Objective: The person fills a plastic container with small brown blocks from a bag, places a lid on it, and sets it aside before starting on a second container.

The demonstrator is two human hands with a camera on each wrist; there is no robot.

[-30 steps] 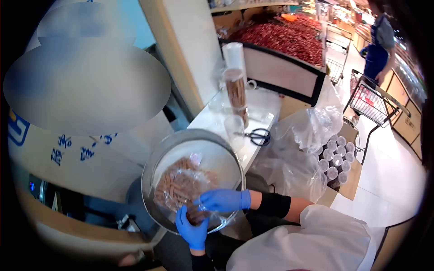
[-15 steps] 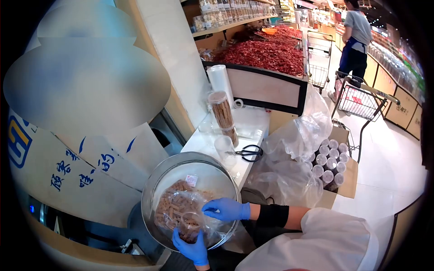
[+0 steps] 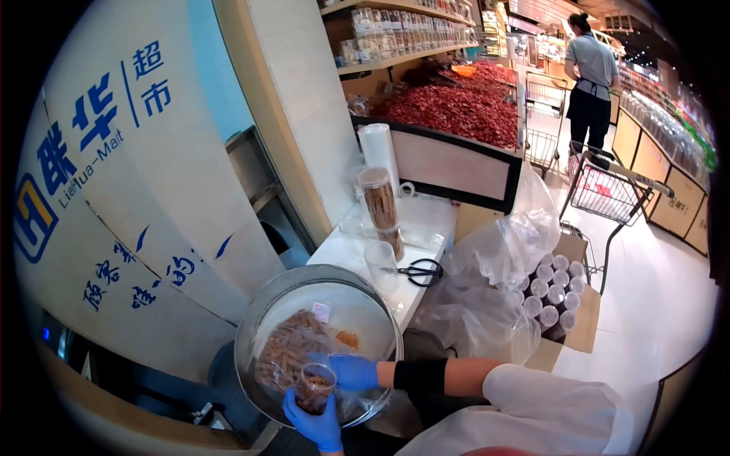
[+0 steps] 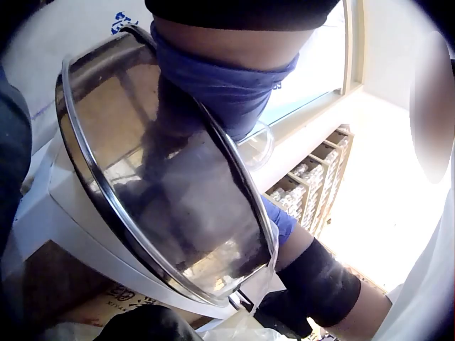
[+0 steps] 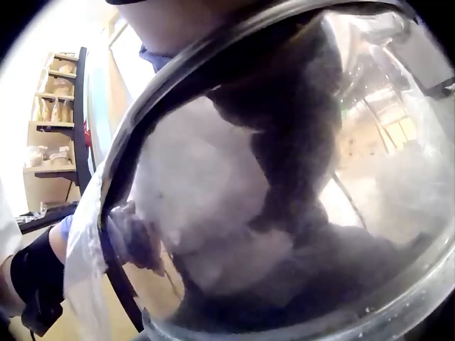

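Note:
In the head view, my blue-gloved left hand (image 3: 315, 425) holds a clear plastic jar (image 3: 318, 378) by its side, thumb and fingers around it. The jar's round mouth faces up and brown pieces show inside. My blue-gloved right hand (image 3: 355, 372) reaches in just beyond the jar, its fingertips hidden behind the rim. Both hands are over a round steel drum (image 3: 242, 357), where a clear plastic bag of brown stick-shaped snacks (image 3: 285, 351) lies with a small white label (image 3: 322, 311). The wrist views mostly show the drum's shiny outer wall (image 4: 178, 192).
A white table (image 3: 426, 228) beyond the drum carries a tall jar of brown sticks (image 3: 378, 199), a clear empty jar (image 3: 380, 260), black-handled scissors (image 3: 422, 272) and a plastic roll (image 3: 378, 156). Rightward are a large plastic bag (image 3: 487, 266) and a carton of lidded jars (image 3: 553, 292).
My right hand has moved left and down behind the jar, while the left keeps its hold with the jar more upright. The head view has tilted up; a person in the aisle has walked farther away.

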